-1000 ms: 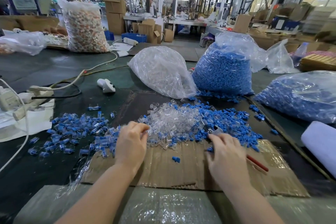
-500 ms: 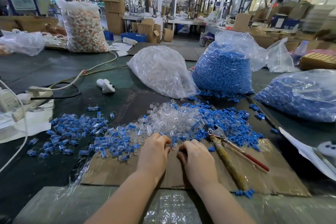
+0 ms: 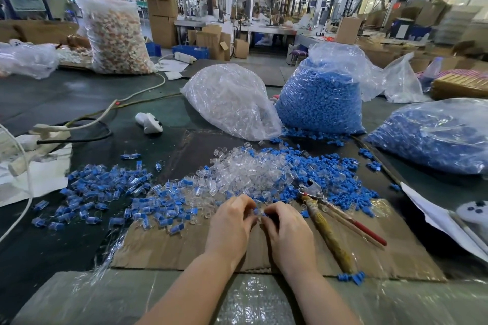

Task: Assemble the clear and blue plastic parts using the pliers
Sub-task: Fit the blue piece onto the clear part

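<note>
Blue and clear plastic fills the middle of the head view: a loose heap of clear plastic parts [image 3: 245,174] lies on the dark green desk [image 3: 66,97], with scattered blue plastic parts [image 3: 340,179] to its right and a spread of joined blue-and-clear pieces [image 3: 105,190] to its left. At lower centre, over the brown cardboard sheet [image 3: 169,248], the left hand [image 3: 232,221] and right hand [image 3: 286,229] meet with curled fingers, pinching a small blue-and-clear piece [image 3: 258,212] between their fingertips; its direction cannot be made out. Just right of the right hand, the worn metal pliers [image 3: 324,221] lie untouched on the cardboard, the long axis running from upper left to lower right, head towards the heap, handles towards the frame's bottom. In the upper centre sit a clear bag of clear parts [image 3: 229,103] and a bag of blue parts [image 3: 322,97].
</note>
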Tool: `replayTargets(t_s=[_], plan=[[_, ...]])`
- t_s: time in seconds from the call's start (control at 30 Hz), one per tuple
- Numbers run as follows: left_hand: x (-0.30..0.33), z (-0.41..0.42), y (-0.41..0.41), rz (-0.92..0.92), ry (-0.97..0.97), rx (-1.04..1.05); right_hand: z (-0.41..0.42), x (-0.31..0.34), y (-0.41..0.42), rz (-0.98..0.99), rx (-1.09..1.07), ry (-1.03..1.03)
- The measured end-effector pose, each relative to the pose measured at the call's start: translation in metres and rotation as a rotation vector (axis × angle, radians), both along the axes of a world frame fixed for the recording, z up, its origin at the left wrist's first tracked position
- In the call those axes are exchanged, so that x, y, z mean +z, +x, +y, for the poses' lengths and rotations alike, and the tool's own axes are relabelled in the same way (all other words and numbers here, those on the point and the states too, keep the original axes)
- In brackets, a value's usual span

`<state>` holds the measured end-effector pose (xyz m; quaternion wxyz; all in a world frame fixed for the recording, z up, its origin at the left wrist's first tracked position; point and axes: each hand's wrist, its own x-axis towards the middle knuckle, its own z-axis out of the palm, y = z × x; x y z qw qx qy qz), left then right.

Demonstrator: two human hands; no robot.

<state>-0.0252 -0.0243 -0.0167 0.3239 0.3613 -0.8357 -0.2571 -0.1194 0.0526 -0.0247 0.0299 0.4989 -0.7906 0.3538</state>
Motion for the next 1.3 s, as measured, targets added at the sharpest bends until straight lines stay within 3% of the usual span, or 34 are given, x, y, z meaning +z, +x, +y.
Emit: replayTargets(t_s=[0.6,1.3], plan=[[0.001,0.002,0.009,0.152,0.083,-0.013,0.004,0.002,0.001,-0.052,0.017,-0.063],[0.001,0.001,0.011,0.118,0.121,-0.060,0.007,0.006,0.001,-0.074,0.022,-0.033]])
